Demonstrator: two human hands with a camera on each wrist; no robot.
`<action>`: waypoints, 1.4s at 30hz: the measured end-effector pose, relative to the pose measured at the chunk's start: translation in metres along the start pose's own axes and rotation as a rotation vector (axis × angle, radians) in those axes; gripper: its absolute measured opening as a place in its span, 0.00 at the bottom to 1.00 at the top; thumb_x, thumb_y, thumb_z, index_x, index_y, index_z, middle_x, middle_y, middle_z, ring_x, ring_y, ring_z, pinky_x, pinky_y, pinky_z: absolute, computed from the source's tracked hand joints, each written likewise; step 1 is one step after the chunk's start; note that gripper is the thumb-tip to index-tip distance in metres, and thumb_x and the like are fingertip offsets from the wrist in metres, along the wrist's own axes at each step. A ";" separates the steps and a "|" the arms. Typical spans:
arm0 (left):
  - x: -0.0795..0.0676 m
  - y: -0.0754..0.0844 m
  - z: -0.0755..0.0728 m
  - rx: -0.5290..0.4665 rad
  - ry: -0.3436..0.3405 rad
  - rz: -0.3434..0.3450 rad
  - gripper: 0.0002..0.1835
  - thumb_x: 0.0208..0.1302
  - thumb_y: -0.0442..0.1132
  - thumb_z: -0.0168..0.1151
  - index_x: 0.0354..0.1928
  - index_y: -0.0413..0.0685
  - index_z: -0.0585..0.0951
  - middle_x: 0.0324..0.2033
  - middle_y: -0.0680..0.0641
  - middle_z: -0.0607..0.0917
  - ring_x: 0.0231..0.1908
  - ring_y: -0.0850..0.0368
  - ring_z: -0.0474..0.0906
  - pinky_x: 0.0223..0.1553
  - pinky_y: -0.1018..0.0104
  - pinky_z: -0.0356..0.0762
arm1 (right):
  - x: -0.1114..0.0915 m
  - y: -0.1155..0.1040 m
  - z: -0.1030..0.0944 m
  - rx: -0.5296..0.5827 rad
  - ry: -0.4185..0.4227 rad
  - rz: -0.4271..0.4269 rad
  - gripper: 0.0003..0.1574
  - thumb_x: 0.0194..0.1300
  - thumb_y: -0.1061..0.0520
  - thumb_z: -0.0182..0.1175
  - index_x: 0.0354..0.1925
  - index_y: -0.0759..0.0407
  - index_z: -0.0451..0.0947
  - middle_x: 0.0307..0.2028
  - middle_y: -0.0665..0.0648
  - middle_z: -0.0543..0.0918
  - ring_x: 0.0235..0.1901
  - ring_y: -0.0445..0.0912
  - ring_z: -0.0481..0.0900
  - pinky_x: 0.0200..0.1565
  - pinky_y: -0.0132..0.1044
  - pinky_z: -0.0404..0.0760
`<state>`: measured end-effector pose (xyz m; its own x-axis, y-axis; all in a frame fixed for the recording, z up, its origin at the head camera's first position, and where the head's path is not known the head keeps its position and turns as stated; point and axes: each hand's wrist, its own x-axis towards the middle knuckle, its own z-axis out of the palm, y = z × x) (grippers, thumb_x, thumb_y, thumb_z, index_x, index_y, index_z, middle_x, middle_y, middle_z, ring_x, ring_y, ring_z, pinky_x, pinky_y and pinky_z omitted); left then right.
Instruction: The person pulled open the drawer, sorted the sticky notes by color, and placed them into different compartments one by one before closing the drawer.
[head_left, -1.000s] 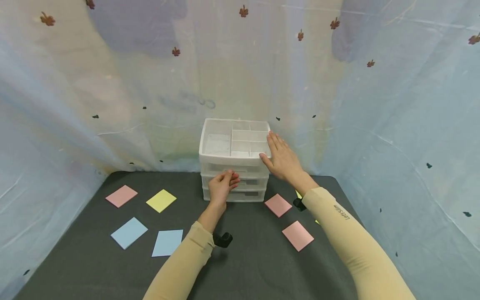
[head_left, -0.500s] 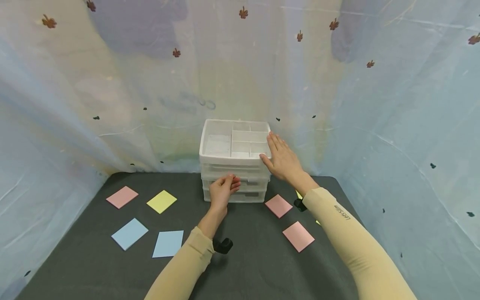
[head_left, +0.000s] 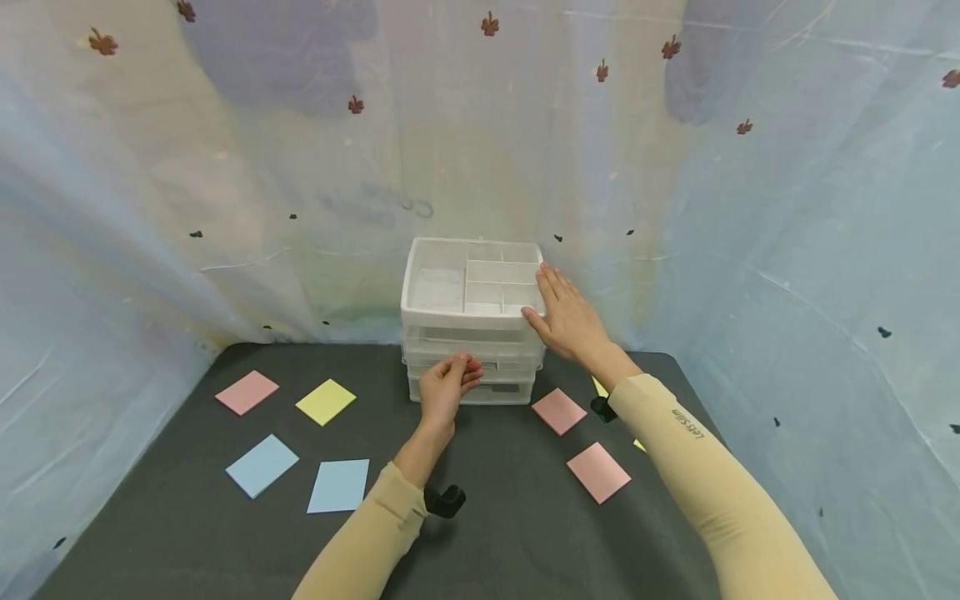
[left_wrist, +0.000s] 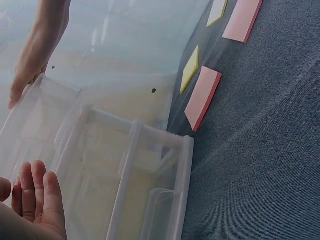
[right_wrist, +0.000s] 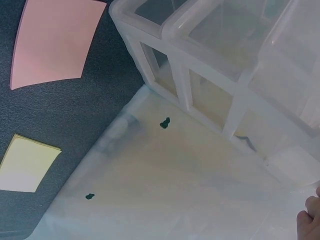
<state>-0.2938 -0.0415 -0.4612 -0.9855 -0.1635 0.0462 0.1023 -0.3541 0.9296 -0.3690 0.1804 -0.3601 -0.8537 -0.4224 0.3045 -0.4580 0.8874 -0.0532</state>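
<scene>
A white translucent drawer unit [head_left: 472, 319] with a divided top tray stands at the table's back edge. Its upper drawer [head_left: 423, 353] sticks out a little at the front. My left hand [head_left: 441, 390] pinches that drawer's front edge near the middle; the exact contact is hidden behind the fingers. In the left wrist view the fingers [left_wrist: 37, 187] show against the clear drawer fronts. My right hand [head_left: 573, 325] rests on the tray's right rim, fingers straight along the side and thumb at the front corner. Only some of its fingers [right_wrist: 311, 217] show in the right wrist view.
Left on the dark table [head_left: 510, 533] lie pink [head_left: 247, 392], yellow [head_left: 326, 402] and blue [head_left: 262, 466] paper pads. On the right are two pink pads [head_left: 598, 472], with yellow ones [right_wrist: 29, 164] partly behind my right arm. A patterned curtain [head_left: 480, 167] hangs close behind the unit.
The upper drawer has slid out slightly toward me, and my left hand has come down and back with it. My right hand stays on the rim.
</scene>
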 end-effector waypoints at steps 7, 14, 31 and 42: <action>-0.008 0.002 -0.001 0.010 0.008 -0.001 0.16 0.79 0.41 0.60 0.50 0.31 0.84 0.43 0.39 0.89 0.41 0.54 0.89 0.48 0.63 0.88 | 0.000 0.003 0.000 0.019 -0.015 -0.011 0.52 0.83 0.34 0.41 0.83 0.66 0.39 0.83 0.63 0.41 0.82 0.57 0.41 0.81 0.50 0.44; -0.013 0.002 -0.004 0.007 0.013 0.000 0.18 0.78 0.43 0.62 0.51 0.30 0.85 0.43 0.38 0.89 0.42 0.52 0.89 0.50 0.59 0.88 | 0.000 0.008 0.000 0.064 -0.025 -0.026 0.52 0.83 0.33 0.40 0.83 0.64 0.38 0.84 0.61 0.39 0.82 0.56 0.40 0.81 0.50 0.45; -0.031 0.001 -0.009 -0.004 0.002 0.016 0.18 0.78 0.42 0.62 0.49 0.28 0.84 0.41 0.39 0.90 0.39 0.55 0.89 0.48 0.62 0.88 | -0.001 0.013 0.005 0.102 0.001 -0.043 0.52 0.83 0.34 0.42 0.84 0.63 0.37 0.84 0.60 0.40 0.82 0.55 0.40 0.80 0.52 0.46; -0.043 0.002 -0.010 -0.024 0.013 -0.004 0.17 0.78 0.41 0.62 0.48 0.29 0.84 0.39 0.39 0.90 0.39 0.53 0.89 0.47 0.63 0.88 | 0.000 0.014 0.007 0.095 0.004 -0.041 0.52 0.82 0.33 0.42 0.84 0.63 0.37 0.84 0.60 0.40 0.82 0.54 0.40 0.81 0.51 0.45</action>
<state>-0.2500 -0.0448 -0.4650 -0.9841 -0.1736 0.0375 0.1016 -0.3769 0.9207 -0.3773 0.1913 -0.3674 -0.8329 -0.4573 0.3117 -0.5143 0.8476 -0.1307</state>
